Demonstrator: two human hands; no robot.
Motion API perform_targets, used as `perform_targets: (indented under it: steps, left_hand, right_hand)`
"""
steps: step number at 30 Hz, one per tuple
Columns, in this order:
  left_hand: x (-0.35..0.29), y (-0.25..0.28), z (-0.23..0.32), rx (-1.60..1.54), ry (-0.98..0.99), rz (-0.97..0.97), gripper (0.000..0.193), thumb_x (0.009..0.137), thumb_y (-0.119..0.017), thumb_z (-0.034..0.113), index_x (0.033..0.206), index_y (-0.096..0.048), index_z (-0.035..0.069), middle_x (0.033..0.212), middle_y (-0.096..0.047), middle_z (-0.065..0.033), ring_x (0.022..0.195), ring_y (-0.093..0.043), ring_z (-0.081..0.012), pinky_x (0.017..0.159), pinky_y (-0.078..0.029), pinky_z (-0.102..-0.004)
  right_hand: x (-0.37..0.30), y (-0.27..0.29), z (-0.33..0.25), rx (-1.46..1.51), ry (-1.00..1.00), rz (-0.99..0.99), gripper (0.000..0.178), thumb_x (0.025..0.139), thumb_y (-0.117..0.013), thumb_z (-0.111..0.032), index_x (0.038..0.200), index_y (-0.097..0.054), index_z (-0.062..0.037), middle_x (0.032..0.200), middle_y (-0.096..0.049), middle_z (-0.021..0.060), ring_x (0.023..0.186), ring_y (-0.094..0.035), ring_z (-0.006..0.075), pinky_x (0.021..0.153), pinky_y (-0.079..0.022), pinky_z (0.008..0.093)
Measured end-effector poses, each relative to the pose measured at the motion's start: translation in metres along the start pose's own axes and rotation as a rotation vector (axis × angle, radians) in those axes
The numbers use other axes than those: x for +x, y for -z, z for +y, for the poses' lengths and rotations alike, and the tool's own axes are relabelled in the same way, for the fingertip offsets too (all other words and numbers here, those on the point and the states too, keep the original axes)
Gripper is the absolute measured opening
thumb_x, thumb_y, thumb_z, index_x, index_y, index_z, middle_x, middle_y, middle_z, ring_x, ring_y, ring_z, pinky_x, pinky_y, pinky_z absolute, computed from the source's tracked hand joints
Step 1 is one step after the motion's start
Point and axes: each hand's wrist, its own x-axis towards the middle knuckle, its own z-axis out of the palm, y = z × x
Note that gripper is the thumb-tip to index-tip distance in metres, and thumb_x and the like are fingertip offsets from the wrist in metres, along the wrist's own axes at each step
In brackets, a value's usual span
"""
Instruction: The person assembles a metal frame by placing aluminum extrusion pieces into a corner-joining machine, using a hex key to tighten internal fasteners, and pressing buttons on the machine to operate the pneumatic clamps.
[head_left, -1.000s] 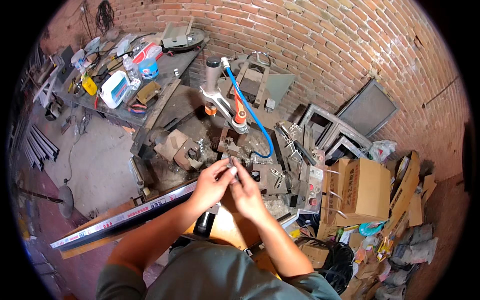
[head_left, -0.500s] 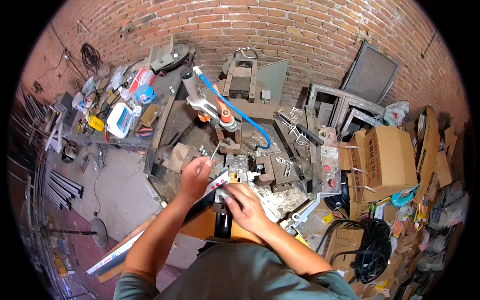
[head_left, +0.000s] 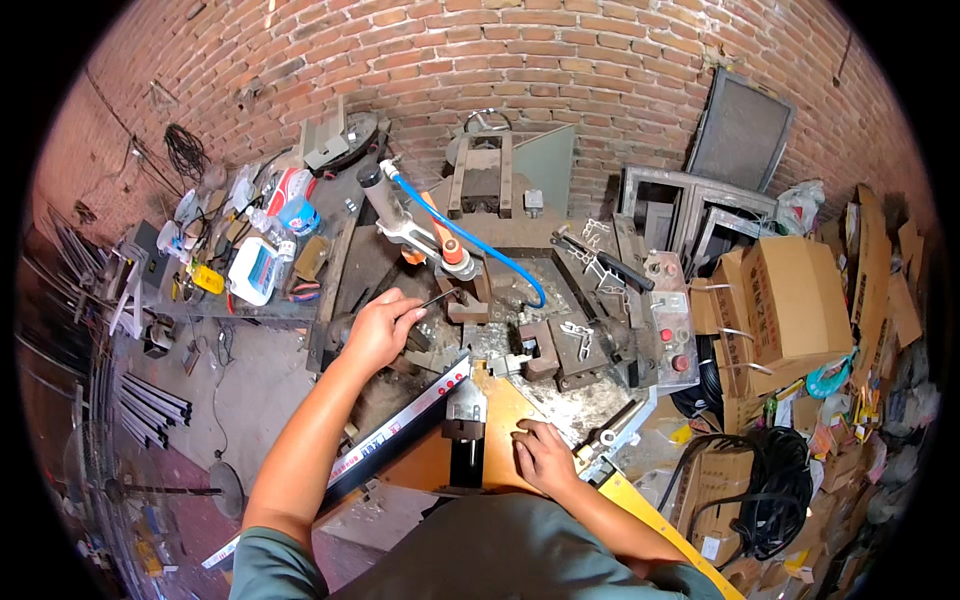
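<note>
My left hand (head_left: 384, 327) is closed around a thin metal rod (head_left: 440, 297), whose far end reaches toward the dark metal block (head_left: 468, 303) below the machine's grey-and-orange lever assembly. What shape the rod's gripped end has is hidden in my fingers. My right hand (head_left: 545, 458) rests with fingers apart on an orange-yellow board (head_left: 512, 405) at the front of the machine. Between my arms, a long white-and-dark profile strip (head_left: 400, 425) with red dots near its end slants up to a small metal clamp block (head_left: 466, 402).
A blue hose (head_left: 480, 232) arches over the machine. A control box (head_left: 673, 335) with red buttons stands at its right, near cardboard boxes (head_left: 795, 305) and coiled black cable (head_left: 775, 490). Bottles, including a white jug (head_left: 254, 270), crowd the left bench. Metal bars (head_left: 150, 410) lie at left.
My right hand has left the strip's end and moved right and nearer, onto the board. My left hand has shifted up and left, still with the rod. The whole view has shifted slightly.
</note>
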Motion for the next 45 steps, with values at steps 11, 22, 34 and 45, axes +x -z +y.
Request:
perform_targets:
  steps: [11,22,34,45]
  left_hand:
    - [0.024,0.007,-0.021,0.049,-0.144,0.002,0.019,0.099,-0.074,0.014,0.111,-0.077,-0.001,0.091,-0.065,-0.0179,0.087,-0.067,-0.0380,0.080,-0.053,-0.0442]
    - [0.031,0.009,-0.033,0.150,-0.282,-0.043,0.018,0.098,-0.073,0.015,0.112,-0.077,0.004,0.093,-0.068,-0.0159,0.090,-0.063,-0.0374,0.081,-0.053,-0.0461]
    - [0.050,0.009,-0.037,0.242,-0.246,-0.097,0.020,0.100,-0.070,0.025,0.113,-0.079,0.012,0.101,-0.071,-0.0110,0.099,-0.066,-0.0354,0.089,-0.054,-0.0468]
    - [-0.040,-0.105,0.018,-0.725,0.333,0.149,0.029,0.112,-0.057,0.035,0.105,-0.068,0.009,0.085,-0.062,-0.0021,0.074,-0.056,-0.0158,0.069,-0.048,-0.0360]
  right_hand:
    - [-0.020,-0.014,0.010,-0.118,0.017,-0.074,0.025,0.090,-0.071,-0.007,0.115,-0.071,-0.0041,0.131,-0.064,0.0165,0.116,-0.061,0.0364,0.100,-0.051,0.0471]
    - [-0.019,-0.014,0.009,-0.155,0.005,-0.096,0.026,0.089,-0.071,-0.007,0.114,-0.071,-0.0051,0.132,-0.064,0.0160,0.116,-0.060,0.0363,0.099,-0.051,0.0467]
    - [-0.017,-0.015,0.010,-0.135,0.000,-0.071,0.026,0.087,-0.071,-0.005,0.113,-0.071,-0.0055,0.131,-0.065,0.0150,0.115,-0.061,0.0367,0.099,-0.052,0.0472]
    - [-0.018,-0.016,0.013,-0.082,-0.003,-0.070,0.024,0.086,-0.072,-0.005,0.110,-0.071,-0.0055,0.129,-0.063,0.0154,0.113,-0.061,0.0368,0.096,-0.052,0.0477]
